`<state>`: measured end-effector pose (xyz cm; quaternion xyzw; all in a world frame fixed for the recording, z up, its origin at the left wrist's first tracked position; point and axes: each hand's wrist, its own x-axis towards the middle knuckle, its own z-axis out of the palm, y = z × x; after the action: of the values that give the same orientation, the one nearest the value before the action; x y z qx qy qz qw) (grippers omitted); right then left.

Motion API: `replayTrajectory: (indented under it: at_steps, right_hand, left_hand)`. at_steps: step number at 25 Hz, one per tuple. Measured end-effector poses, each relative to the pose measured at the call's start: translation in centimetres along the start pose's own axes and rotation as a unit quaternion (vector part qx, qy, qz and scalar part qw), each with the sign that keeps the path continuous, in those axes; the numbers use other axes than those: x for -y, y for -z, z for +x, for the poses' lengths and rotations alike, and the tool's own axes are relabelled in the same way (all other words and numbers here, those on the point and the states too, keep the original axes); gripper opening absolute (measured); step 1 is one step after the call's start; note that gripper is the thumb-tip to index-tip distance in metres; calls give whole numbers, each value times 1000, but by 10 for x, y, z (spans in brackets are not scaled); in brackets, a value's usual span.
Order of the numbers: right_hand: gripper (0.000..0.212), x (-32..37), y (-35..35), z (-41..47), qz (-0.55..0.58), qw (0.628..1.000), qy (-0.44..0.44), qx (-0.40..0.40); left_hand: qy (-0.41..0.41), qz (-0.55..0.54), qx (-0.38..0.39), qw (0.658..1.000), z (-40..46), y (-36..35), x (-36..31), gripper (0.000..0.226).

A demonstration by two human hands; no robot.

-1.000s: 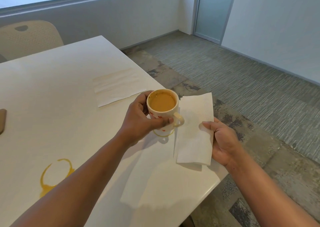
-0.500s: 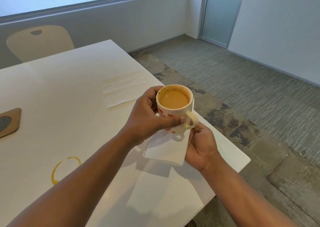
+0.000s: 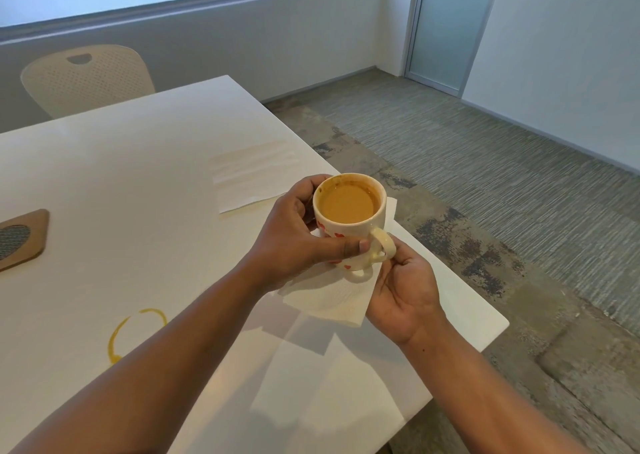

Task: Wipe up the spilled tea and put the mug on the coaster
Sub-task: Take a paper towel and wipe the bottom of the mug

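My left hand [image 3: 294,242] grips a cream mug [image 3: 349,225] with red hearts, full of milky tea, lifted above the white table [image 3: 121,183]. My right hand [image 3: 405,291] holds a white napkin [image 3: 329,297] pressed up under the mug's base. A ring-shaped tea stain [image 3: 135,332] lies on the table at the lower left, partly hidden by my left forearm. The brown coaster [image 3: 24,239] with a grey mesh centre sits at the table's left edge of view.
A tea-stained napkin [image 3: 252,176] lies flat on the table beyond the mug. Another napkin [image 3: 329,394] lies near the table's front corner. A cream chair [image 3: 86,79] stands behind the table. Carpeted floor [image 3: 485,176] lies to the right.
My right hand brought the napkin from beside the mug to beneath it. The mug rose slightly in my left hand, and the view shifted so the coaster shows more.
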<state>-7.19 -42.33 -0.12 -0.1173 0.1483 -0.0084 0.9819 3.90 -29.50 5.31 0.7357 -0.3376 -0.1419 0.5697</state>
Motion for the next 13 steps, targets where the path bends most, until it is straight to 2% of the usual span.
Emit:
replayTrajectory:
  at_steps: [7, 13]
  right_hand:
    - [61, 4, -1, 3, -19, 1000, -12, 20]
    - [68, 6, 3, 9, -24, 997, -71, 23]
  left_hand:
    - [-3, -11, 19, 1000, 0, 6, 0, 95]
    - [-9, -3, 46, 999, -2, 4, 2, 88]
